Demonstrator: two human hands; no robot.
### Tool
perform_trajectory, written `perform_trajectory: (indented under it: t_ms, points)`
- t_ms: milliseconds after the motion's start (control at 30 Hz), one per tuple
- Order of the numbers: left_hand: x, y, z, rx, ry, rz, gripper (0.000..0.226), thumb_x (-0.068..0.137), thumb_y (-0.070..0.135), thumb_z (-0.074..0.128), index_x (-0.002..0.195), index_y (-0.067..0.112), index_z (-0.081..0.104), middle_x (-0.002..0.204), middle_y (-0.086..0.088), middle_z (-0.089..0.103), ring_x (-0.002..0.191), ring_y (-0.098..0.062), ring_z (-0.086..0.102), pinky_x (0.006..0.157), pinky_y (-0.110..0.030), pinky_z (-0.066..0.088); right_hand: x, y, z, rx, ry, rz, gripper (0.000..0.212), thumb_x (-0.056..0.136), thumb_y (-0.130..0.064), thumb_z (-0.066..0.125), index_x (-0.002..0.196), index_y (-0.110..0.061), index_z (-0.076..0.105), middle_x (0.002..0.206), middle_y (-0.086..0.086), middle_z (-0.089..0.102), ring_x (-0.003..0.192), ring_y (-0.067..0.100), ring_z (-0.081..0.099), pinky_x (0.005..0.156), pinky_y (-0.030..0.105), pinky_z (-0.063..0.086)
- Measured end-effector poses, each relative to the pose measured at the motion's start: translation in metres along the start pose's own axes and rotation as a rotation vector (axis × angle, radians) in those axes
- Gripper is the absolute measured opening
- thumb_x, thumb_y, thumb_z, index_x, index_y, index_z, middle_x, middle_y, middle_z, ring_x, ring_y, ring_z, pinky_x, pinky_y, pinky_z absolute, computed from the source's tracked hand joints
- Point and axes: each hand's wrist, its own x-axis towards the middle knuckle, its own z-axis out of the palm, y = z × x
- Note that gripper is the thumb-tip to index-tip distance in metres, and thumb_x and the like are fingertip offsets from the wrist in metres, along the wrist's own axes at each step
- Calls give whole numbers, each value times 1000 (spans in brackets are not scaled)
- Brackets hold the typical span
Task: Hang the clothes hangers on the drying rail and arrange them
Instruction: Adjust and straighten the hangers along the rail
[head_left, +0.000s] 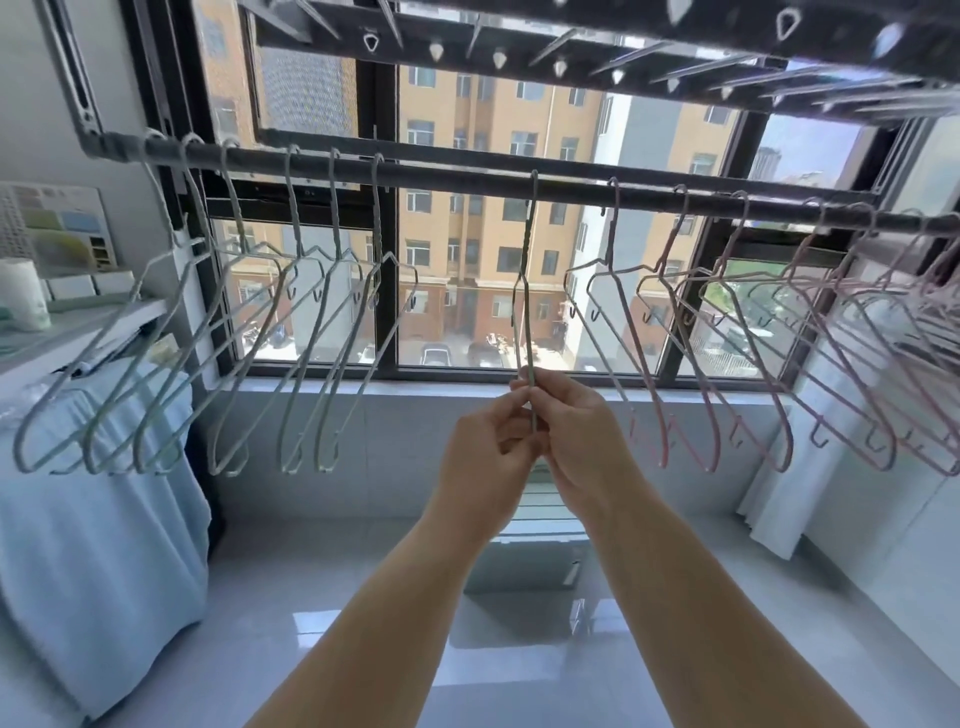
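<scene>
Clothes hanger (523, 291) in pale green, turned edge-on to the camera, is pinched at its lowest part by both hands. The left hand (488, 441) and the right hand (576, 436) meet there with fingertips closed on the thin wire from either side, forearms raised towards the window. From that grip the wire runs straight up to its hook, which sits over the dark drying rail (467, 177) near the middle of its length, in a gap between two groups. To the left, six pale green hangers (377, 218) hang from the same rail, their frames swung out towards the left. To the right, a row of pink hangers (663, 447) hangs slanting the other way and crowds together near the far end. Above the rail an overhead rack (571, 36) carries thin rods and small pegs. Behind it all stands a black-framed window (385, 270) looking out on a tan apartment block (467, 130) in sunlight, with parked cars below. Under the glass run a white sill (363, 387) and a tiled wall, and the glossy pale floor (363, 597) mirrors the light. A light blue cloth (104, 519) drapes something bulky at the left, beneath a shelf bearing a white roll (23, 296).
</scene>
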Motion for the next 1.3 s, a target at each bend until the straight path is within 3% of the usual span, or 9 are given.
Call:
perform_trajectory:
  t_ms: [333,667,767,833,900,967,1067,1167,1300]
  points:
    - [3,-3,8,-31,-4,-32,43,80,-4,60,119,14,58,88,-3,71,85,-15,68,87,-33,53,0,1,-5,87,40,34,22,92,2,42,87,-9,61,72,2,58,62,13,56,54,19,47]
    - [6,-6,10,-39,-11,-30,42,80,-4,59,118,15,59,87,-5,72,84,-18,68,84,-32,54,-1,0,-6,94,78,65,22,93,1,39,97,-4,60,75,4,58,66,16,57,62,25,48]
    - [4,-7,8,8,5,-19,41,81,1,62,120,14,57,85,-1,71,81,-12,68,81,-25,54,-2,0,-3,50,115,102,27,93,-5,42,115,-3,57,88,5,61,80,20,60,73,30,49]
    - [-1,-6,2,80,20,7,39,81,10,65,119,18,57,87,4,70,81,-6,67,79,-16,52,-6,-2,0,-144,148,107,36,94,-15,45,129,-10,48,108,2,57,99,18,55,85,30,44]
    - [-8,-4,-8,147,70,37,40,79,20,68,118,22,58,91,10,68,85,-1,63,74,-5,47,-11,-5,4,-429,186,7,48,93,-21,48,139,-15,36,133,0,42,123,17,40,101,31,34]
    - [-15,0,-24,184,162,71,42,77,26,68,118,25,57,96,12,64,90,0,60,72,-1,44,-18,-9,12,-624,201,-190,51,90,-19,51,138,-19,33,141,-2,32,133,14,28,105,25,23]
    - [-18,9,-51,243,342,153,44,75,22,70,117,23,57,102,6,62,93,-6,59,80,-10,47,-22,-13,32,-685,80,-415,50,88,-15,53,135,-21,36,134,-7,35,129,6,30,103,17,20]
    - [-18,10,-77,358,507,181,48,76,14,70,121,16,52,108,3,57,98,-10,54,88,-25,47,-19,-4,56,-640,-105,-403,49,89,-13,53,135,-18,38,134,-4,42,125,6,38,106,20,27]
    - [-28,2,-101,389,604,80,68,79,15,67,136,13,32,122,1,49,107,-11,47,92,-26,41,-9,21,87,-712,-265,-312,46,91,-16,50,136,-15,37,135,4,46,124,14,43,109,31,33]
